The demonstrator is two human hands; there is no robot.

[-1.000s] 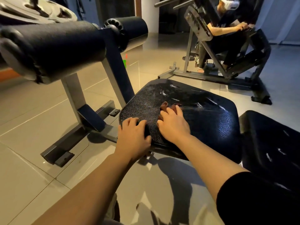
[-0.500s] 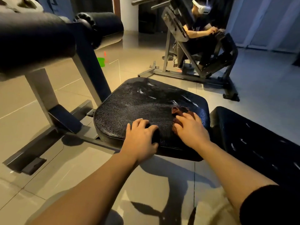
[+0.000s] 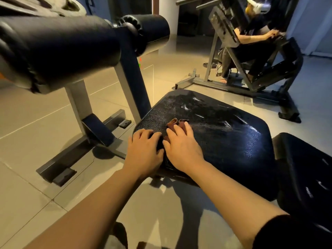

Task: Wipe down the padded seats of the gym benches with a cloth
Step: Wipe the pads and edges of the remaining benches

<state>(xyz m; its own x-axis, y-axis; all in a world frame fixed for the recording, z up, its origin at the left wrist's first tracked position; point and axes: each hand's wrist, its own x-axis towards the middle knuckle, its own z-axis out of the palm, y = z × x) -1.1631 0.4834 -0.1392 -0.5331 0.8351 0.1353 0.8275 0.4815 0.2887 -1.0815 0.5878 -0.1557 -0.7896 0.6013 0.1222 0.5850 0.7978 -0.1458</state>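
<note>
Right hand point(image 3: 181, 148) presses flat, fingers straight, on crumpled reddish-brown cloth point(image 3: 175, 124) atop cracked black padded seat point(image 3: 224, 133); left hand point(image 3: 144, 151) grips the seat's near edge (fingers curled over).

Both bare forearms reach forward and away from the camera, converging toward the middle of the view. The left hand point(image 3: 143, 153) lies palm down, knuckles up, its fingers curled over the near left edge of what it rests on. The right hand point(image 3: 181, 146) sits just to its right, the two hands touching side by side. It is also palm down, with its fingers stretched forward and slightly spread, pressing flat. The right arm comes in from the lower right, and a dark sleeve point(image 3: 291, 234) covers it above the elbow. The left forearm enters from the lower left, bare along its visible length.
</note>
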